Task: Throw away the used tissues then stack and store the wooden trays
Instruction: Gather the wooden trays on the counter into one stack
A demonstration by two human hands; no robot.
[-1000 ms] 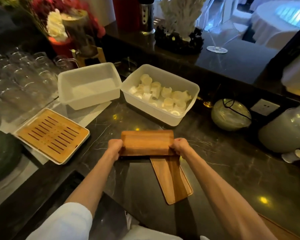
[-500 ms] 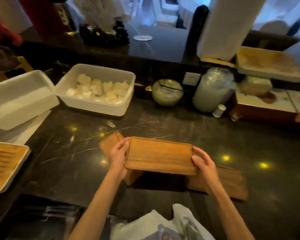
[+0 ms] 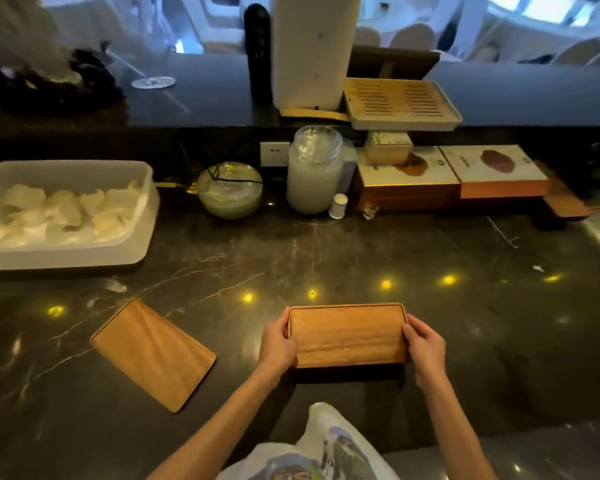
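Observation:
I hold a rectangular wooden tray by its two short ends, low over the dark marble counter in front of me. My left hand grips its left end and my right hand its right end. What lies directly beneath it is hidden in shadow. A second wooden tray lies flat and turned at an angle on the counter, to the left of my hands and apart from them. A white plastic bin with several white crumpled or rolled pieces stands at the far left.
Along the back wall stand a glass bowl, a large glass jar, a small white bottle and flat boxes. A slatted tray sits on the raised ledge above. A printed white bag or cloth is at my waist.
My hands carried the tray to the right, off the angled tray that now lies alone on the left. The tray seen under my right hand earlier no longer shows. The view swung right.

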